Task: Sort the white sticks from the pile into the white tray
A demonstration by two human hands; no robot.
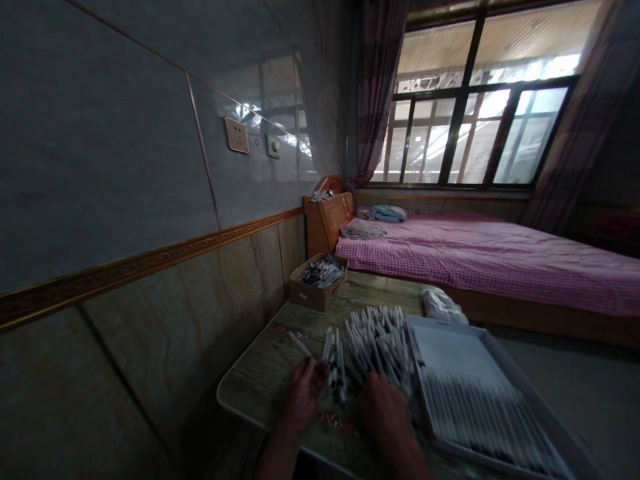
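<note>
My left hand (301, 392) is closed around a slim white pen (301, 345), whose pale end points up and to the left. Just right of that hand, a small group of white pens (336, 360) with dark ends lies on the table. My right hand (383, 408) is curled at the near edge of a large heap of similar pens (377, 340); its fingertips are hidden from view. Beside the heap lies a shallow pale tray (453, 347), where many pens (495, 417) lie side by side in a row across the near part.
A cardboard box (313, 297) full of black and white slender pieces stands at the table's back left corner by the wall. A crumpled white plastic bag (443, 307) lies behind the tray. Past the green table (260, 373) is a bed (450, 253) with a pink checked cover.
</note>
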